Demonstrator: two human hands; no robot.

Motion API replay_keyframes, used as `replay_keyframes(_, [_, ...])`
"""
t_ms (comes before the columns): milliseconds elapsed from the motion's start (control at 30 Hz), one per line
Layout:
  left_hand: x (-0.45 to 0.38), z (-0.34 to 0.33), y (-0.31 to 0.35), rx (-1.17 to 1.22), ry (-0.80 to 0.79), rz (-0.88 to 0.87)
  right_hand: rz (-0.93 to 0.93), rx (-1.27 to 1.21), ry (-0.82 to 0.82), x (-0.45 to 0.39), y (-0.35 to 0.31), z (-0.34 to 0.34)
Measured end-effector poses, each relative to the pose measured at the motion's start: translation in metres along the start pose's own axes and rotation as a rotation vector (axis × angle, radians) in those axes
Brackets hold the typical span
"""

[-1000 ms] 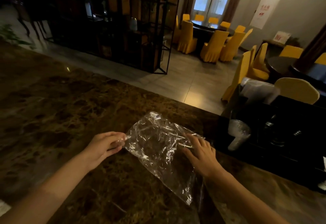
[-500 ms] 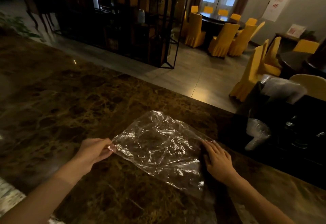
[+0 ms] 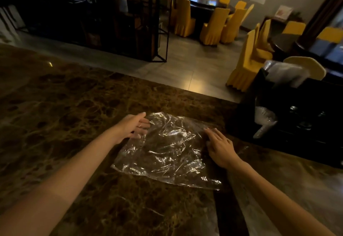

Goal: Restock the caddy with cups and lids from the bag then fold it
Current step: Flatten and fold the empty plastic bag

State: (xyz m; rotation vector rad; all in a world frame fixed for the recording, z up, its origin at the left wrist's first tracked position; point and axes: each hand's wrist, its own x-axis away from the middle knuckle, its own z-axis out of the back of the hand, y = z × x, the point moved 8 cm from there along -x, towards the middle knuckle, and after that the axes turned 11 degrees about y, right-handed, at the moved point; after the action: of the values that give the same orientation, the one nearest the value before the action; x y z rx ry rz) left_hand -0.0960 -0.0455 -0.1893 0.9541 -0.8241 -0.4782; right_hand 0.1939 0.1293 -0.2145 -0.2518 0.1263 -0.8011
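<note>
Clear bag (image 3: 167, 150) is lying flat on marble counter (image 3: 65, 105) left of black caddy (image 3: 297, 124), left hand (image 3: 132, 126) touching its far-left edge with fingers relaxed, right hand (image 3: 219, 145) pressing flat on right edge

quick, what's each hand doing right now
left hand: open, fingers straight, touching the plastic bag at its left edge
right hand: open, pressing flat on the bag

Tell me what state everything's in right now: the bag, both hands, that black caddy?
Plastic bag: empty, spread flat on the marble counter, crinkled.
Left hand: open, fingers at the bag's left edge.
Right hand: open, pressing the bag's right edge.
Caddy: holding clear cups.
</note>
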Motion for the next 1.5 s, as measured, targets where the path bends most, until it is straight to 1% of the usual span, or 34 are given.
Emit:
replay_keyframes(100, [-0.007,-0.016,0.008,-0.064,-0.057,0.005,-0.028,-0.067,0.060,0.020,-0.033,0.018])
replay_keyframes(200, [-0.003,-0.028,0.006,-0.096,-0.148,-0.005,-0.108,-0.281,0.272,0.063,-0.071,0.041])
replay_keyframes(233, [-0.001,-0.031,0.005,-0.098,-0.164,-0.016,-0.137,-0.364,0.318,0.080,-0.082,0.045])
replay_keyframes(267, [0.001,-0.033,0.003,-0.091,-0.171,-0.031,-0.172,-0.457,0.313,0.097,-0.091,0.044])
replay_keyframes(300, [0.002,-0.034,0.003,-0.076,-0.166,-0.052,-0.217,-0.556,0.269,0.111,-0.097,0.039])
replay_keyframes(367, [0.004,-0.034,0.007,-0.026,-0.114,-0.121,-0.372,-0.746,0.107,0.132,-0.103,0.021])
replay_keyframes(433, [0.005,-0.033,0.012,-0.002,-0.046,-0.190,-0.568,-0.936,-0.099,0.147,-0.108,-0.002])
replay_keyframes(467, [0.007,-0.032,0.015,0.006,-0.018,-0.211,-0.629,-1.004,-0.166,0.152,-0.112,-0.010])
replay_keyframes(500, [0.008,-0.030,0.017,0.016,0.011,-0.233,-0.656,-1.041,-0.191,0.153,-0.114,-0.016])
replay_keyframes(600, [0.015,-0.021,0.019,0.117,0.093,-0.261,-0.696,-1.140,-0.137,0.151,-0.115,-0.023])
replay_keyframes(700, [0.019,-0.011,0.015,0.285,0.184,-0.237,-0.795,-1.456,-0.031,0.140,-0.120,-0.029])
replay_keyframes(767, [0.023,-0.006,0.014,0.375,0.246,-0.246,-0.793,-1.592,0.103,0.127,-0.118,-0.030])
replay_keyframes(867, [0.032,0.006,0.015,0.368,0.348,-0.325,-0.755,-1.660,0.270,0.106,-0.107,-0.029])
replay_keyframes(967, [0.037,0.013,0.015,0.271,0.359,-0.422,-0.720,-1.625,0.331,0.089,-0.098,-0.024])
replay_keyframes(1033, [0.038,0.014,0.009,0.234,0.334,-0.430,-0.674,-1.546,0.346,0.081,-0.094,-0.019])
replay_keyframes(1100, [0.038,0.016,0.002,0.270,0.310,-0.385,-0.636,-1.488,0.356,0.075,-0.091,-0.015])
replay_keyframes(1233, [0.042,0.016,-0.008,0.304,0.278,-0.305,-0.576,-1.454,0.334,0.068,-0.089,-0.014])
replay_keyframes(1367, [0.041,0.019,-0.013,0.220,0.339,-0.322,-0.543,-1.420,0.330,0.068,-0.086,-0.013])
replay_keyframes(1433, [0.043,0.022,-0.011,0.110,0.387,-0.397,-0.556,-1.394,0.346,0.068,-0.080,-0.013])
replay_keyframes(1500, [0.049,0.028,-0.004,-0.058,0.445,-0.544,-0.615,-1.382,0.372,0.069,-0.069,-0.013])
